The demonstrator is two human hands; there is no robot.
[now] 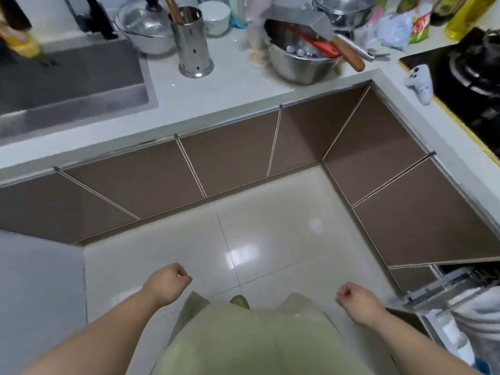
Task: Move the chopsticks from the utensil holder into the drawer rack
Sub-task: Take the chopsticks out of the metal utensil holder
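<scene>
Both hands low over the floor, curled loosely into fists, holding nothing: left hand (170, 280), right hand (355, 297). Chopsticks (173, 9) far ahead of the left hand and slightly to its right, upright in the metal holder (193, 41) on the counter (230, 96), long axis near vertical, tips poking out the top. Left hand probably nearer. Drawer rack (454, 288) pulled open just right of the right hand, contents too blurred to tell.

The utensil holder (192, 41) is flanked closely by a lidded pot (146, 28) at left and white bowls (216, 18) at right, while bare countertop (216, 90) is left open on its near side.
</scene>
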